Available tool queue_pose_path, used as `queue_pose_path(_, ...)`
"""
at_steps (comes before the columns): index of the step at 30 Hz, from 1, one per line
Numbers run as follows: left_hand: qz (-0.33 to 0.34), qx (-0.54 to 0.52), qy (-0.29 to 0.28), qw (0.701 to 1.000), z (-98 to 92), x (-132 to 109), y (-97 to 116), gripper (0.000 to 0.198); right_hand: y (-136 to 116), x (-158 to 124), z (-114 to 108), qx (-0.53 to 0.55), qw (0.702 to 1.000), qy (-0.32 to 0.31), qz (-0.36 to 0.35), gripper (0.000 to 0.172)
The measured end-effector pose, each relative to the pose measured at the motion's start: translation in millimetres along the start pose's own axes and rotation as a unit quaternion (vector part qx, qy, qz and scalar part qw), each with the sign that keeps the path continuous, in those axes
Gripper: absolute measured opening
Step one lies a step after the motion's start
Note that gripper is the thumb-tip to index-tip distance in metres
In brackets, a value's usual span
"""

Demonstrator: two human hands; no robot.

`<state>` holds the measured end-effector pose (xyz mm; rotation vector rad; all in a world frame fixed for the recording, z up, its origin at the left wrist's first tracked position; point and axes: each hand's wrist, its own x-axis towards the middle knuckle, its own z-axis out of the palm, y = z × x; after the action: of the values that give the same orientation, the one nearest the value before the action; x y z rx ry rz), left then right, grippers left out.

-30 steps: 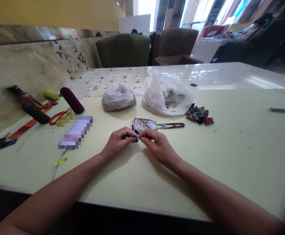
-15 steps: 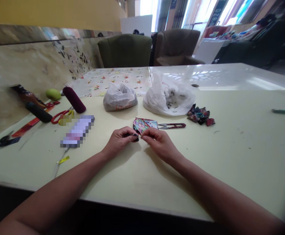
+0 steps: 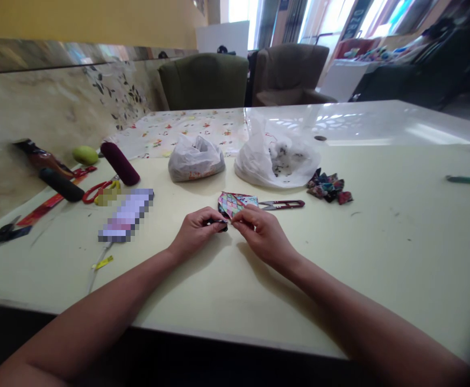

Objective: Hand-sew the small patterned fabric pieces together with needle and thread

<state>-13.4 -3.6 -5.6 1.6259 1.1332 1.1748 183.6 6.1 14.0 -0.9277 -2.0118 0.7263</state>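
Note:
My left hand [image 3: 198, 228] pinches a small dark piece of fabric [image 3: 223, 228] between thumb and fingers, above the table. Right beside it, my right hand [image 3: 257, 226] is closed in a pinch at the fabric's edge; what lies between its fingertips is too small to make out. Just behind both hands lies a flat patterned fabric piece [image 3: 235, 202] with a colourful scale print. Thread snips [image 3: 287, 205] with dark red handles rest against its right side. Farther right sits a pile of small dark patterned fabric pieces [image 3: 327, 187].
Two white plastic bags [image 3: 197, 161] stand behind, the right-hand bag [image 3: 255, 164] holding white stuffing. On the left are a phone [image 3: 128, 215] with a cable, red-handled scissors [image 3: 93, 192], thread spools [image 3: 121, 164], a green fruit [image 3: 85, 155] and a bottle [image 3: 43, 158]. A green pen-like object [image 3: 469, 180] lies far right.
The view has shifted slightly. My hands keep nearly the same pinch on the dark fabric, with the right fingertips moved only a little.

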Motion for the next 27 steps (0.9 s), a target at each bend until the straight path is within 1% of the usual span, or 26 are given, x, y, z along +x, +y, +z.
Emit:
queue_pose_path(16,0.043,0.053,0.001,0.998,0.0,-1.0,-2.7,0.01,-2.0,1.0,-1.5,-0.026,0.999,-0.022,0.011,0.016)
queue_pose_path(19,0.049,0.053,-0.003,0.997,0.1,-1.4,-2.8,0.008,-2.2,1.3,-1.0,-0.016,0.999,-0.025,0.018,0.016)
queue_pose_path(22,0.046,0.046,-0.008,0.998,-0.1,-1.6,-1.4,0.009,-0.2,1.3,1.3,0.044,0.997,-0.021,0.051,0.014)
queue_pose_path(24,0.038,0.04,-0.012,0.998,-0.4,-1.4,-0.2,0.009,2.5,0.6,4.3,0.129,0.986,-0.024,0.098,0.013)
queue_pose_path(25,0.032,0.036,-0.013,0.999,-0.5,-1.2,0.4,0.009,3.9,0.0,6.1,0.181,0.975,-0.026,0.127,0.012)
queue_pose_path(27,0.023,0.029,-0.014,0.999,-0.6,-0.8,1.2,0.009,5.9,-1.4,9.5,0.282,0.941,-0.03,0.183,0.012)
